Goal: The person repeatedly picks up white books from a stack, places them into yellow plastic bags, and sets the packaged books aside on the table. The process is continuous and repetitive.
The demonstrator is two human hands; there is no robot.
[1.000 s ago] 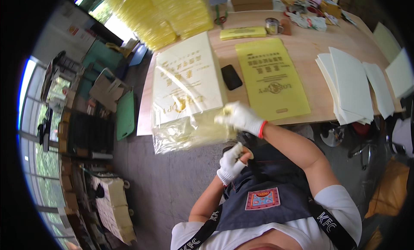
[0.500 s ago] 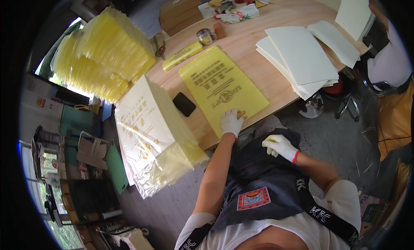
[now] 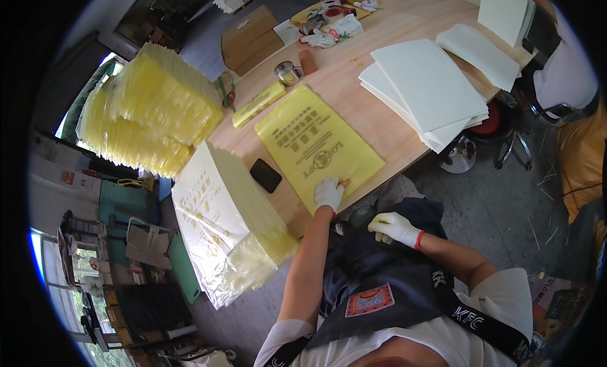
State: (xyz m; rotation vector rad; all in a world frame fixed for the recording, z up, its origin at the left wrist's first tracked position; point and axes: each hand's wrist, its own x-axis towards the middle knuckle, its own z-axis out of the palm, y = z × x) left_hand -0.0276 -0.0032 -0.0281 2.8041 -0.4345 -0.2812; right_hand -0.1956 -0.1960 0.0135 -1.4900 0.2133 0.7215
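My left hand (image 3: 329, 193), in a white glove with bare fingertips, rests with its fingers laid on the near edge of a yellow printed plastic bag (image 3: 341, 145). The bag lies flat on the table, possibly on others like it. In front of my apron hangs my right hand (image 3: 392, 228), also gloved, its fingers curled in and nothing showing in them. Left of the bag are a black phone (image 3: 265, 176) and a tall stack of cream printed sheets (image 3: 212, 215), partly wrapped in clear plastic.
Yellow plastic bags (image 3: 152, 107) are piled high at the table's far left. A folded yellow packet (image 3: 259, 104), green-handled scissors (image 3: 229, 96) and a metal mug (image 3: 288, 73) lie beyond. Pale boards (image 3: 430, 85) are stacked at right, near a seated person (image 3: 566, 76) and a stool (image 3: 496, 126).
The whole view has shifted slightly as my head moved. My left hand stays on the yellow bag's near edge, and my right hand remains curled before the apron.
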